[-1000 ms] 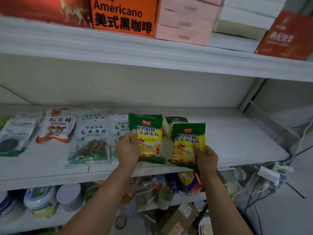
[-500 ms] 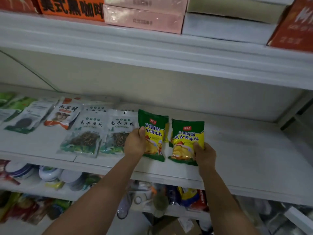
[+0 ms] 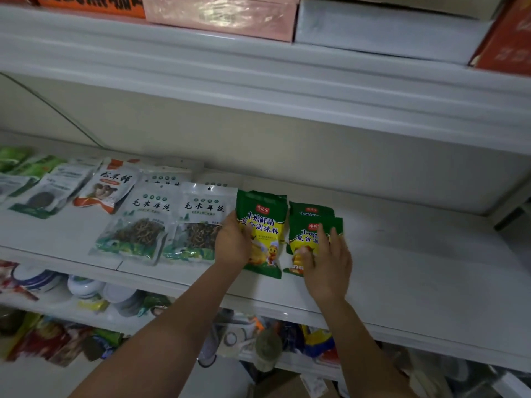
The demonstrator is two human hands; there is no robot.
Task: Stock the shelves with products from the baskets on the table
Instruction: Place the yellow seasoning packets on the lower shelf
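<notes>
The middle shelf [image 3: 416, 268] is a white board, and the task's goods lie flat on it. Near the middle of its front edge lies a green and yellow chicken seasoning packet [image 3: 265, 225], its bottom edge close to the shelf's lip. The left hand [image 3: 232, 242] grips this packet at its left edge, with the fingers curled over the printed front.

Just to the right on the same shelf lies a second seasoning packet [image 3: 301, 239]. The right hand [image 3: 327, 257] rests flat on it with the fingers straight and slightly spread, so it presses rather than pinches. This packet overlaps a third seasoning packet [image 3: 311, 209], which lies a little deeper on the shelf with only its top showing.

Toward the shelf's left half lie two clear packets of shredded wood ear fungus [image 3: 135, 225] side by side, with more of the same tucked behind them. Further left is an orange and white mushroom packet [image 3: 106, 188], then dark and green packets at the shelf's far left end. The shelf's right half is bare board.

On the shelf above the middle shelf stand a pink box [image 3: 224, 15], a white box [image 3: 373, 33] and orange cartons. Below the middle shelf, stacked bowls [image 3: 83, 285] and mixed packets show, blurred.
</notes>
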